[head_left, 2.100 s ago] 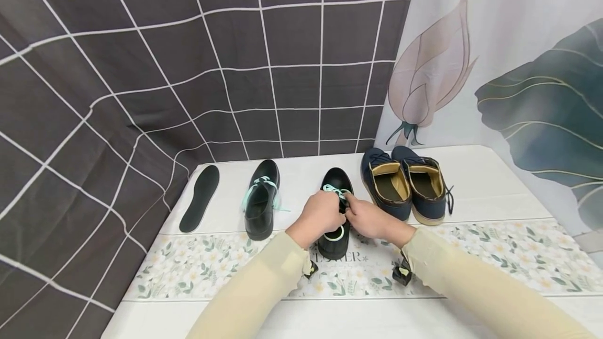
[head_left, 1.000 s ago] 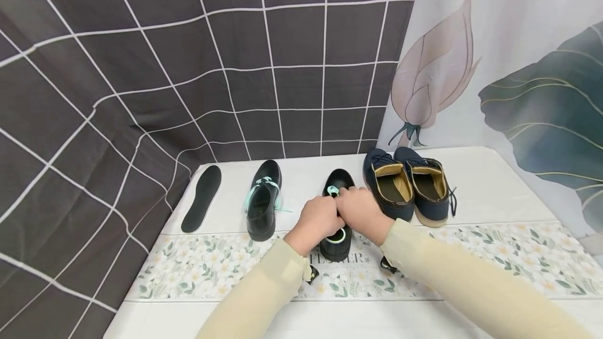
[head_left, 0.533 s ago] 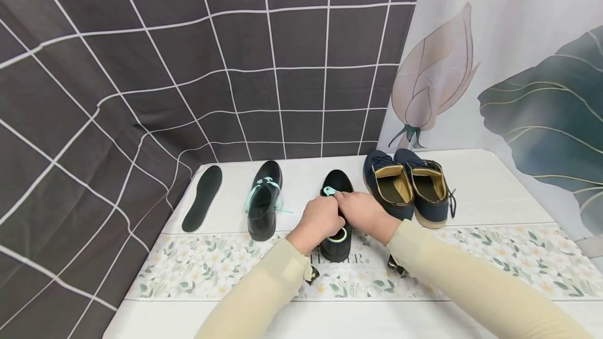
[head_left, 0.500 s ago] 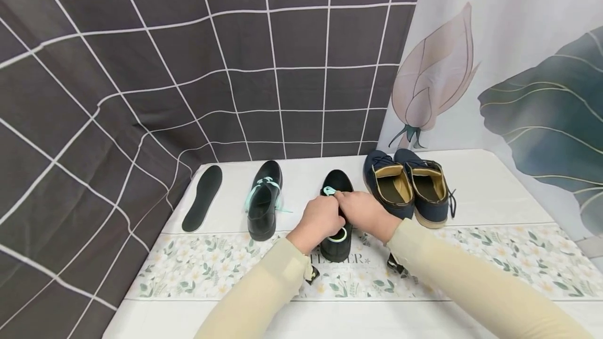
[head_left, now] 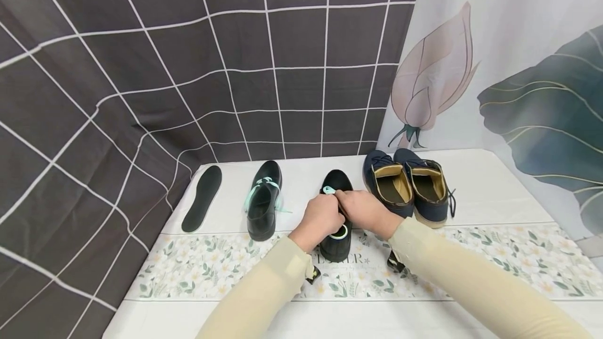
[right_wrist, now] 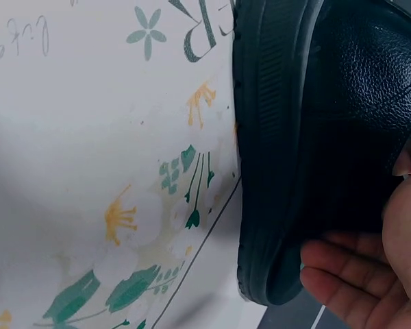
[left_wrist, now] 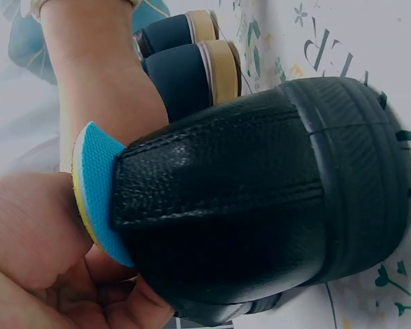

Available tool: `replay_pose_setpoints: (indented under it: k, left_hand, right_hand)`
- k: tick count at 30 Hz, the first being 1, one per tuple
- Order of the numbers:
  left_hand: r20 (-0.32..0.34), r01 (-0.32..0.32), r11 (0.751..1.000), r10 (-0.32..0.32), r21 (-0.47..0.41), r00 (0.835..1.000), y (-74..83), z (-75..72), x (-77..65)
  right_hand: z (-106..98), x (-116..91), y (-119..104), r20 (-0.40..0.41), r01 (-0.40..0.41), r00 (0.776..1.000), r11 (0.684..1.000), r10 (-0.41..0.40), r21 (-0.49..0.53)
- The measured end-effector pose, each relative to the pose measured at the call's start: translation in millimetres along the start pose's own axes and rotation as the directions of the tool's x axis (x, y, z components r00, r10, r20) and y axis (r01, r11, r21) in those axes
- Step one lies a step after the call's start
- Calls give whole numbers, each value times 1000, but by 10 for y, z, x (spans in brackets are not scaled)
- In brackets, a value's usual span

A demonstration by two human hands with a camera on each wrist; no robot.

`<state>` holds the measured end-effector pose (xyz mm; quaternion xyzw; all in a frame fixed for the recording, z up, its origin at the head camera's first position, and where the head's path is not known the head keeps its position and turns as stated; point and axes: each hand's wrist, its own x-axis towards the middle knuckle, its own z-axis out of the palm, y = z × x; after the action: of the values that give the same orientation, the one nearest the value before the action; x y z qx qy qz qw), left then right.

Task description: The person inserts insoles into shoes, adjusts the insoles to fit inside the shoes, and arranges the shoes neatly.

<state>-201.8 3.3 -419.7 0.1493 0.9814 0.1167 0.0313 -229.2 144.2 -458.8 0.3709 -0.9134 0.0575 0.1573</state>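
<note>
In the head view a black leather shoe with mint laces stands upright on the cloth, toe away from me. The heel end of an insole sticks up out of its opening; the left wrist view shows the insole as blue mesh with a white and yellow edge. My left hand is at the opening, fingers curled on the insole; their tips are partly hidden. My right hand grips the shoe's right side, its fingers hidden there but its thumb at the collar in the right wrist view.
A second black shoe with mint laces stands to the left, beside a loose black insole. A pair of navy shoes is close on the right. Dark checked cloth hangs behind the table.
My right hand first moved left over the laces, against my left hand, then eased back slightly right. The left hand has stayed nearly in place, and the shoe has barely moved.
</note>
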Motion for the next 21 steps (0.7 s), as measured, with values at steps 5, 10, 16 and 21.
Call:
replay_pose_setpoints:
  k: [5, 10, 16, 21]
  left_hand:
    - [-69, 2, 1000, -1, 16, 998, 8, 41, 11]
    - [-116, 10, 1000, -7, 27, 993, 27, 70, -1]
    - [-163, -6, 996, 20, 87, 986, 49, 90, -16]
    - [-207, -30, 991, 57, 129, 977, 42, 139, -34]
  right_hand:
    - [10, -4, -6, 5, -19, 1000, 1000, 19, 4]
    - [10, -7, -12, 10, -21, 1000, 1000, 21, 16]
    - [13, -2, 0, 3, -23, 1000, 999, 23, 27]
    - [22, -9, 16, 3, -21, 1000, 999, 21, 41]
